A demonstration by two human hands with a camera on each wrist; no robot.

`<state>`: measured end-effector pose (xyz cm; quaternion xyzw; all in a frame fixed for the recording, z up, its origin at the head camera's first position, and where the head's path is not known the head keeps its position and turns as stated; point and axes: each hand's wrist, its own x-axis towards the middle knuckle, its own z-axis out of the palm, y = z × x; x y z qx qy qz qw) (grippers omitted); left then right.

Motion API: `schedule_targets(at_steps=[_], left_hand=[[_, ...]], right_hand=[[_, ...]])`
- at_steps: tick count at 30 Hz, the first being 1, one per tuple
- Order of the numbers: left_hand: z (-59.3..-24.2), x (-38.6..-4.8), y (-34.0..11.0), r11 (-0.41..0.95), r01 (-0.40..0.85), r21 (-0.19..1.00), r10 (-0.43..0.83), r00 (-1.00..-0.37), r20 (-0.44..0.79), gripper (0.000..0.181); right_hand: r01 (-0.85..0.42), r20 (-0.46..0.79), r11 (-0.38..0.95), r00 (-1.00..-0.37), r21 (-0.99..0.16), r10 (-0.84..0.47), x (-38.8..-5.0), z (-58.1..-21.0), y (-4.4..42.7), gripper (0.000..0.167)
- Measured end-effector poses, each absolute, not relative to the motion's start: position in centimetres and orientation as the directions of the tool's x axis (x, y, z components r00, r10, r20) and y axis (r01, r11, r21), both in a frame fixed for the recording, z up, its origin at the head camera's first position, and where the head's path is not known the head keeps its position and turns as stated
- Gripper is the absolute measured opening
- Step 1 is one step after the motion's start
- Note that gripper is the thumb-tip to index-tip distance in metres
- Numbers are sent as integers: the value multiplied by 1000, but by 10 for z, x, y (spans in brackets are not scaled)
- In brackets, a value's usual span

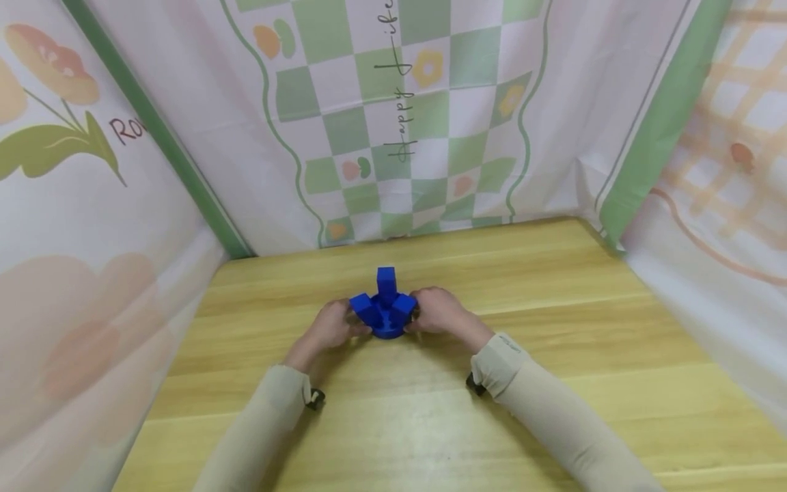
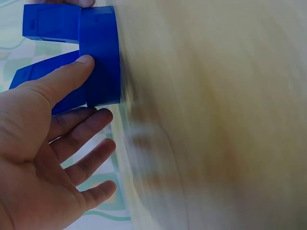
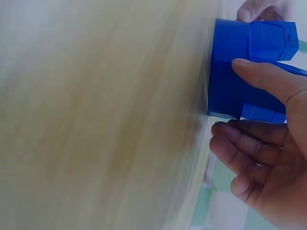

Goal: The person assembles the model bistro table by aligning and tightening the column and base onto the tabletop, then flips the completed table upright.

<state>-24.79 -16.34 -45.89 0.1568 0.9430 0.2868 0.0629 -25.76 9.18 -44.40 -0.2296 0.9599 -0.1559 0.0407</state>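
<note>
A blue piece with a round base and three blocky prongs that spread upward (image 1: 386,316) stands upright at the table's middle. My left hand (image 1: 334,324) grips it from the left. In the left wrist view the thumb (image 2: 72,76) lies across the base, and the other fingers reach round the far side, the lower ones spread loosely. From the right, my right hand (image 1: 439,311) holds the same piece. Its thumb (image 3: 261,74) presses the base's side in the right wrist view, with the other fingers bent beneath and behind. The far fingertips' contact is partly hidden.
The wooden table (image 1: 399,424) runs under both forearms. A printed cloth with a green checked pattern (image 1: 412,123) hangs along the back edge, and more printed cloth (image 1: 74,273) closes off the left and right sides. Dark straps (image 1: 315,399) sit at the wrists.
</note>
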Motion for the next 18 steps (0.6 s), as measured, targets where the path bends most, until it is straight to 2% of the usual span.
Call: schedule_targets(at_steps=[6, 11, 18], left_hand=[[-456, -245, -163, 746, 251, 617, 309, -951, 13, 55], [-448, -242, -161, 709, 195, 677, 255, -967, 11, 55], [-439, -241, -157, 711, 220, 668, 261, -964, 40, 52]], right_hand=[[-414, 16, 789, -889, -454, -458, -257, -440, 99, 43], [-411, 45, 750, -889, -518, -456, -260, -435, 105, 42], [-431, 103, 663, -875, -612, -474, -261, -432, 114, 34]])
